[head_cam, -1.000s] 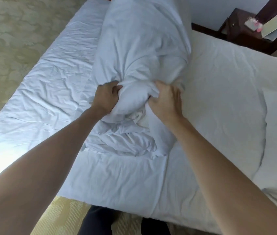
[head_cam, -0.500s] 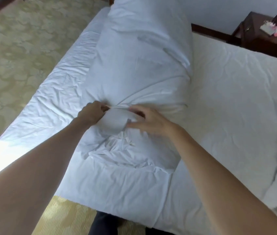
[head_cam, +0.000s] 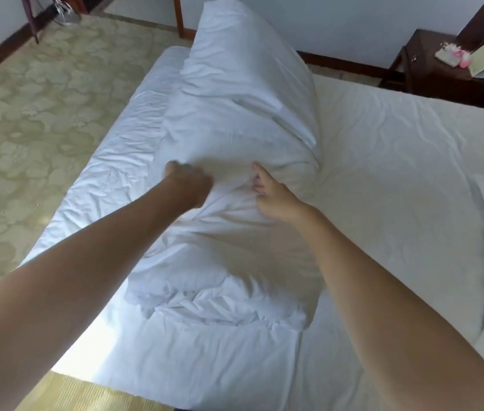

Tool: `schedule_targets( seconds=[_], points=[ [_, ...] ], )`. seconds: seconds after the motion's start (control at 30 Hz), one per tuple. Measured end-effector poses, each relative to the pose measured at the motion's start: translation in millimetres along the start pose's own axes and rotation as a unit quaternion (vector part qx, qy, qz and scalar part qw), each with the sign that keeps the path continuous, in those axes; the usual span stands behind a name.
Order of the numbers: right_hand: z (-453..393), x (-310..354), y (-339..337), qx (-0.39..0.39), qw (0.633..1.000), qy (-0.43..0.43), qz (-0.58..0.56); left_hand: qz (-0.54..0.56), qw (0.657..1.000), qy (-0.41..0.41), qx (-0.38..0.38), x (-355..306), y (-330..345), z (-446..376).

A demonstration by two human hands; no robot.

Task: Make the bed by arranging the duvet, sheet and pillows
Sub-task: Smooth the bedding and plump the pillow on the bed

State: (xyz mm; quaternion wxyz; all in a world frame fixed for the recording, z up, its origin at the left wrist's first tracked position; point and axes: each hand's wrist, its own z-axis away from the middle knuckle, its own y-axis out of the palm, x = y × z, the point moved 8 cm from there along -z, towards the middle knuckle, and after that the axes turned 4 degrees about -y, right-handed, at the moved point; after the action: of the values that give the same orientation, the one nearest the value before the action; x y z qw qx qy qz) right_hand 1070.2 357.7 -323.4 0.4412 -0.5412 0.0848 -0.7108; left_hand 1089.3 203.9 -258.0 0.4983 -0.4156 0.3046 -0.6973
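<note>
text: none legible | labels: none | brands: none | numbers: none

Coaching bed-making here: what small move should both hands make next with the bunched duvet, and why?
Probably pull the duvet toward the near edge. Left hand and right hand grip it where it stands heaped, with the mattress bare beside it.

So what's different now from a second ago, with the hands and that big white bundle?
Both hands shifted their hold further up the duvet. A second ago they squeezed its bunched near end; now the left hand grips the cloth in a fist and the right hand pinches a fold with its forefinger out. More loose duvet now lies crumpled near the person. The sheet and the nightstand stayed put.
</note>
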Motion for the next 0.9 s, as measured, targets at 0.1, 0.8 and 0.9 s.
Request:
schedule_targets(
  seconds=[0.1,0.8,0.9],
  points=[
    [-17,6,-40,-0.047,0.998,0.018,0.028,0.054,0.970,0.043,-0.231,-29,-90,-19],
    [-292,-88,-89,-0.089,0.976,0.077,0.185,0.229,0.972,-0.045,-0.028,43,52,-348],
    [-328,-110,-73,-0.083,0.972,0.098,0.198,0.233,0.971,-0.052,-0.026,39,78,-386]
  ],
)
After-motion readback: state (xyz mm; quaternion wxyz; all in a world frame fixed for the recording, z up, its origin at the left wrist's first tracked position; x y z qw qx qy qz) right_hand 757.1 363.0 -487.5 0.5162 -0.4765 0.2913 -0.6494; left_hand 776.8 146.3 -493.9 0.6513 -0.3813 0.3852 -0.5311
